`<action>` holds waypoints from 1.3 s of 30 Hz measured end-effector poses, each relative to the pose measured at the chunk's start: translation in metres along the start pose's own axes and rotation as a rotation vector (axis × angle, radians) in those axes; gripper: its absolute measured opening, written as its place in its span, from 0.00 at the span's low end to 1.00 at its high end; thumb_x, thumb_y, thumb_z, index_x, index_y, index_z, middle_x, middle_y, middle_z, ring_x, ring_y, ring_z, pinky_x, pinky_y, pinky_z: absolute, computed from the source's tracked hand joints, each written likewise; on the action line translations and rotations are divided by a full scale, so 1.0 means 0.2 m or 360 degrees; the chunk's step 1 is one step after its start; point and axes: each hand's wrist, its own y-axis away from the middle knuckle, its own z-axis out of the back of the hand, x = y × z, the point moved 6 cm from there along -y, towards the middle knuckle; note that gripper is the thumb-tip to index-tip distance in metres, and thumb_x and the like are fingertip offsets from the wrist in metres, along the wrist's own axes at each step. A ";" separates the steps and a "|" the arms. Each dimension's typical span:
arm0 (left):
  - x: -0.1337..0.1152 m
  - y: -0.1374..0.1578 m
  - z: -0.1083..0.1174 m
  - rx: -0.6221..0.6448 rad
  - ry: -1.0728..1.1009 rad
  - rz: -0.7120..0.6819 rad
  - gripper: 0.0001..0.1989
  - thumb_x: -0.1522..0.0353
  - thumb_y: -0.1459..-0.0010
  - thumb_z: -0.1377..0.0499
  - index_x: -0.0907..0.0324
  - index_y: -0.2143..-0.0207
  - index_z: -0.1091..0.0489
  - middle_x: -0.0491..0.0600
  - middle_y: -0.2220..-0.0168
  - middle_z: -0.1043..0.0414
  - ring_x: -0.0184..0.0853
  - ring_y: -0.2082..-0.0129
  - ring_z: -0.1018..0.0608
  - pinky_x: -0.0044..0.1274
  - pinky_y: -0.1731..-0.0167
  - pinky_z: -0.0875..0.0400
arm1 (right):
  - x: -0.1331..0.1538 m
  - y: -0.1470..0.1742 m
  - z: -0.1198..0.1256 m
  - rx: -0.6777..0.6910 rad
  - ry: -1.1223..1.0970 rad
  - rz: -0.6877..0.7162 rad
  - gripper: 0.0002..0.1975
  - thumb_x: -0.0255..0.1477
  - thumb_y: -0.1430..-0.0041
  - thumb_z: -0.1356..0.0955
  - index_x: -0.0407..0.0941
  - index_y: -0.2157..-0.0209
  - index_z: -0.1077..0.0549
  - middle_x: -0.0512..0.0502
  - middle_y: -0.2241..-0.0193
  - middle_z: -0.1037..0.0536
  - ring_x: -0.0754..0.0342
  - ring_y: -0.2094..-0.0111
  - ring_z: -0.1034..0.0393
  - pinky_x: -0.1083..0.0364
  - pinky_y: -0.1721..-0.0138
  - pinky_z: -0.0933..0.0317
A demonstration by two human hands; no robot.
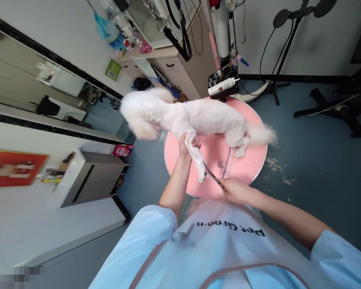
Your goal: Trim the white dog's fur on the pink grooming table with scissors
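Observation:
A white dog (pixel 210 114) with short-clipped body fur and a fluffy head and tail stands on a round pink table (pixel 177 154). Its head points left, away from the tabletop. My left hand (pixel 186 146) is wrapped round the upper part of its near front leg (pixel 197 162), which stretches toward me. In my right hand (pixel 233 190) is a pair of scissors (pixel 213 176), the fingers closed at the handles. The blade tips lie beside the held leg, near the paw. A purple comb (pixel 228 162) rests on the table by the hind foot.
At the table's far edge, a holder carries a white bottle (pixel 223 86) and metal tools beside an upright post (pixel 221 32). Black straps (pixel 180 36) hang above a drawer cabinet (pixel 171 66). Fur clippings (pixel 276 166) litter the floor at right. A black stand (pixel 284 56) is farther back.

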 end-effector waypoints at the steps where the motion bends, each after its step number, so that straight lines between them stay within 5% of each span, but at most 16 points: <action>1: 0.00 0.00 0.00 0.0002 0.0006 -0.0001 0.22 0.58 0.32 0.53 0.59 0.77 0.39 0.41 0.86 0.47 0.24 0.88 0.43 0.21 0.80 0.39 | 0.00 0.00 0.00 0.0008 -0.0013 0.0007 0.08 0.22 0.46 0.34 0.43 0.62 0.30 0.41 0.67 0.22 0.49 0.69 0.30 0.55 0.71 0.52; 17: -0.01 0.05 0.00 0.0052 0.0027 0.0033 0.23 0.59 0.31 0.56 0.58 0.79 0.45 0.41 0.84 0.49 0.23 0.87 0.47 0.21 0.81 0.39 | 0.01 -0.05 -0.05 0.0314 -0.0623 0.0337 0.06 0.23 0.47 0.33 0.44 0.67 0.35 0.53 0.74 0.30 0.59 0.75 0.39 0.59 0.73 0.48; 26: -0.02 0.06 0.00 0.0100 0.0058 0.0024 0.23 0.59 0.31 0.55 0.59 0.79 0.44 0.41 0.83 0.49 0.24 0.86 0.47 0.22 0.79 0.39 | 0.00 -0.06 -0.15 0.0694 -0.1507 0.0337 0.25 0.27 0.51 0.28 0.43 0.50 0.33 0.53 0.70 0.26 0.59 0.71 0.31 0.59 0.69 0.37; 39: 0.00 0.03 0.02 0.0108 0.0033 0.0020 0.21 0.59 0.32 0.52 0.58 0.78 0.44 0.41 0.83 0.50 0.24 0.87 0.47 0.21 0.81 0.39 | -0.03 -0.14 -0.07 0.0769 -0.1640 0.0284 0.33 0.27 0.56 0.24 0.42 0.46 0.31 0.49 0.64 0.22 0.57 0.64 0.26 0.57 0.63 0.33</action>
